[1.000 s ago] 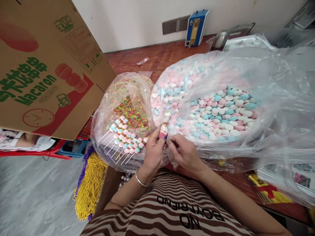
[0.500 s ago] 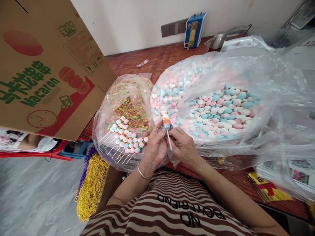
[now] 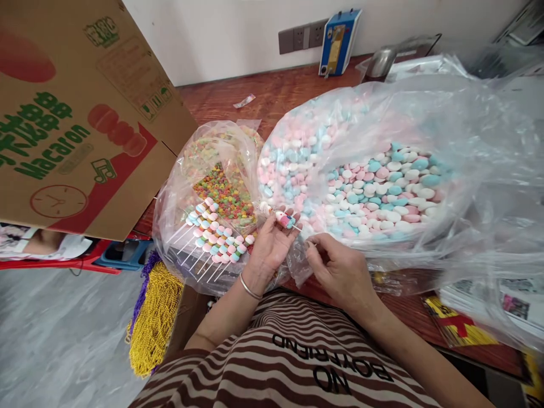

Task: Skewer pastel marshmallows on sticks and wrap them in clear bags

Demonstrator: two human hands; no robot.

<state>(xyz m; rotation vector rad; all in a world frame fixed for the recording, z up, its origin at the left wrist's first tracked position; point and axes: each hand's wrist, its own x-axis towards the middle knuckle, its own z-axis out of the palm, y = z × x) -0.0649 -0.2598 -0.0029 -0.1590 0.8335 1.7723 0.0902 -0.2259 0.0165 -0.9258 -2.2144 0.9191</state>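
Observation:
My left hand (image 3: 270, 245), palm up, holds a short candy skewer (image 3: 285, 219) of pink, white and blue pieces across its fingers. The skewer's white stick points right. My right hand (image 3: 340, 272) is apart from it, thumb and forefinger pinched together near the stick's end; what is in the pinch, if anything, is too small to tell. Several finished candy skewers (image 3: 221, 241) lie in a row left of my left hand, on a clear bag of small multicoloured candy pieces (image 3: 225, 190). Behind my hands a large clear bag holds pastel marshmallow-like candies (image 3: 378, 195).
A cardboard box (image 3: 85, 130) printed "Macaron" stands at the left. Gold bead strings (image 3: 156, 317) hang below the table edge. A blue device (image 3: 340, 42) stands by wall sockets (image 3: 302, 36). A yellow packet (image 3: 459, 323) and printed papers lie at the right. A wrapper scrap (image 3: 244, 101) lies behind.
My right hand has let go of the skewer's stick and moved right and down. The skewer has tipped from upright to lying across my left hand's fingers, which have opened out somewhat.

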